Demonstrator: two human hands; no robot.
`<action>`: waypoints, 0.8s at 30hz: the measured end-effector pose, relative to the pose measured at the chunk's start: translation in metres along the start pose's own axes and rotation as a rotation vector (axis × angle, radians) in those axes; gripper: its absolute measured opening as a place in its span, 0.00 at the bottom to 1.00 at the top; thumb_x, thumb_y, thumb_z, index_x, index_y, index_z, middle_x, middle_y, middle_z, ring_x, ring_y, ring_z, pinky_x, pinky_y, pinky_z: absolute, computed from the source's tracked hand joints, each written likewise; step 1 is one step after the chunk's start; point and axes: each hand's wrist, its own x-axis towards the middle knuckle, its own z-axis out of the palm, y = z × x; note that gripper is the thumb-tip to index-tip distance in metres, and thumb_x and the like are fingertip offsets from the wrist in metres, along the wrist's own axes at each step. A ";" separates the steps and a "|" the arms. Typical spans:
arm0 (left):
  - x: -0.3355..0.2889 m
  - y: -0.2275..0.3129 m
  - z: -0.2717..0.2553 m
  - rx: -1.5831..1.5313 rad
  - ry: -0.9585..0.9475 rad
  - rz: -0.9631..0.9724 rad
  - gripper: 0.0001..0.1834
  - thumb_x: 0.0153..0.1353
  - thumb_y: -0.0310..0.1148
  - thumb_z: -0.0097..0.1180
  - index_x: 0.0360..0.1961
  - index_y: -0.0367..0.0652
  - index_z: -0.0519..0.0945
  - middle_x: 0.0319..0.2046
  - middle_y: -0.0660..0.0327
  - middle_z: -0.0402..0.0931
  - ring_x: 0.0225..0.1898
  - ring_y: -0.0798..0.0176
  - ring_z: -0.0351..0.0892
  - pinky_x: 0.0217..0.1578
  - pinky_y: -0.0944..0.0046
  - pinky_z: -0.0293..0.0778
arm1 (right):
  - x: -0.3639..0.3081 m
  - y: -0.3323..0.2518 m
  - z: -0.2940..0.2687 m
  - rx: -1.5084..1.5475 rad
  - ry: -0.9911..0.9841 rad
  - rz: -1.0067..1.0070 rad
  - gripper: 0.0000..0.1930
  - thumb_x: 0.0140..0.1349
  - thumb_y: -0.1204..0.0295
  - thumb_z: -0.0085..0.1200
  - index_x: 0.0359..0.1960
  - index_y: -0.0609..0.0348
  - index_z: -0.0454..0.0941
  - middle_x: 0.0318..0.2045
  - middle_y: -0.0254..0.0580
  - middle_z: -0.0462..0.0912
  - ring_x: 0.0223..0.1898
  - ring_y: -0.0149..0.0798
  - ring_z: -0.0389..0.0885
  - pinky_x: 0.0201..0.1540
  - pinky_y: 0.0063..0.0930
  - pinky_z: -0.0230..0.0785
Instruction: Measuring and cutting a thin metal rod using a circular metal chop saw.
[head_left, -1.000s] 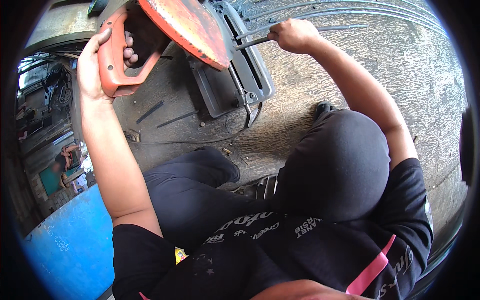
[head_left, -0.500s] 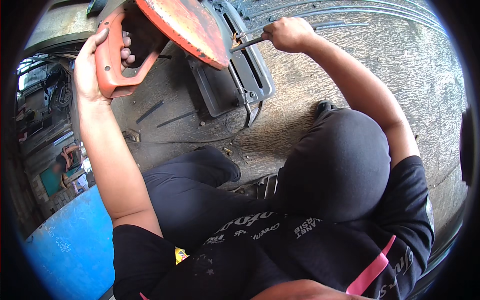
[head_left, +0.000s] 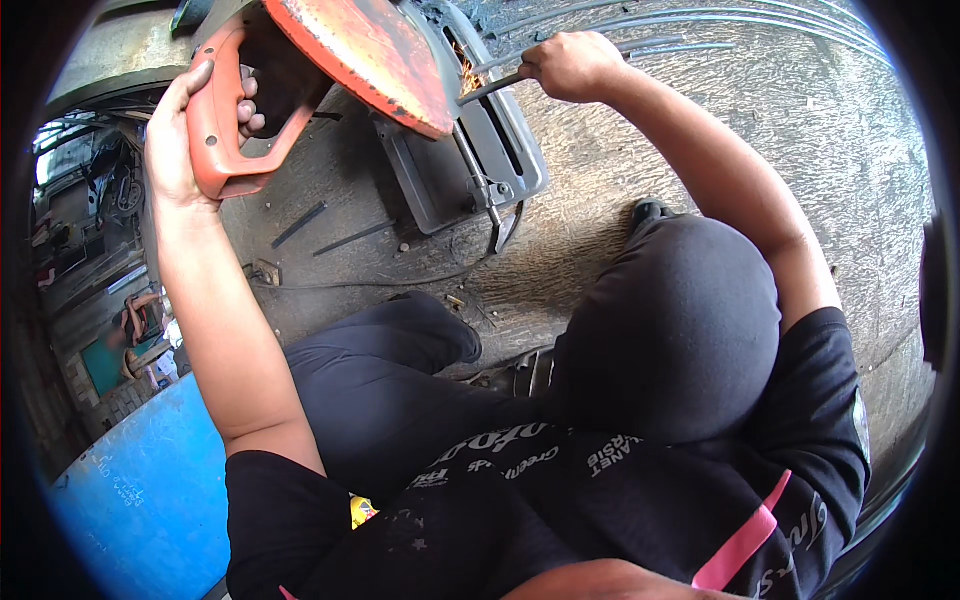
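Observation:
My left hand (head_left: 180, 140) is wrapped round the orange handle (head_left: 222, 120) of a chop saw at the upper left. The saw's worn orange blade guard (head_left: 365, 65) slants over its dark metal base (head_left: 430, 180). With my right hand (head_left: 575, 68) I grip a thin dark metal rod (head_left: 492, 90), whose far end lies at the saw beside the guard. Orange sparks (head_left: 468, 75) spray where the rod meets the saw. The guard hides the blade itself.
Several long thin rods (head_left: 740, 18) run across the floor at the upper right. Two short dark offcuts (head_left: 300, 224) and a cable (head_left: 370, 284) lie left of and below the base. A blue panel (head_left: 140, 490) stands at lower left. My bent knee (head_left: 680, 320) is close below the right forearm.
The saw's handle and guard have shifted very slightly down and left. The sparks have grown larger and brighter. Both hands keep their grips.

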 end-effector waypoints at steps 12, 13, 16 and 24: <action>-0.001 0.001 -0.002 -0.003 -0.007 0.005 0.22 0.62 0.40 0.47 0.49 0.32 0.69 0.32 0.53 0.76 0.26 0.64 0.76 0.31 0.65 0.77 | 0.004 -0.001 -0.003 -0.004 0.004 -0.025 0.16 0.64 0.57 0.42 0.43 0.47 0.80 0.37 0.45 0.83 0.43 0.47 0.81 0.47 0.41 0.71; -0.002 0.002 -0.001 -0.002 0.002 0.003 0.22 0.62 0.40 0.47 0.49 0.32 0.69 0.32 0.53 0.76 0.26 0.64 0.76 0.31 0.65 0.77 | 0.003 -0.001 -0.003 0.010 0.012 -0.024 0.16 0.64 0.57 0.42 0.43 0.48 0.80 0.37 0.45 0.83 0.43 0.47 0.81 0.47 0.41 0.71; -0.004 0.004 -0.001 0.005 0.005 0.012 0.21 0.62 0.40 0.46 0.49 0.31 0.69 0.32 0.52 0.76 0.26 0.63 0.76 0.31 0.65 0.77 | 0.003 -0.002 -0.007 -0.026 0.006 -0.042 0.16 0.64 0.58 0.42 0.43 0.47 0.80 0.37 0.44 0.83 0.43 0.46 0.81 0.48 0.40 0.71; -0.004 0.004 0.000 -0.003 0.014 0.012 0.21 0.62 0.40 0.47 0.48 0.31 0.70 0.32 0.52 0.76 0.25 0.63 0.76 0.31 0.65 0.78 | 0.008 -0.004 -0.012 -0.040 0.037 -0.055 0.15 0.64 0.59 0.42 0.43 0.46 0.80 0.37 0.42 0.83 0.43 0.44 0.81 0.48 0.39 0.71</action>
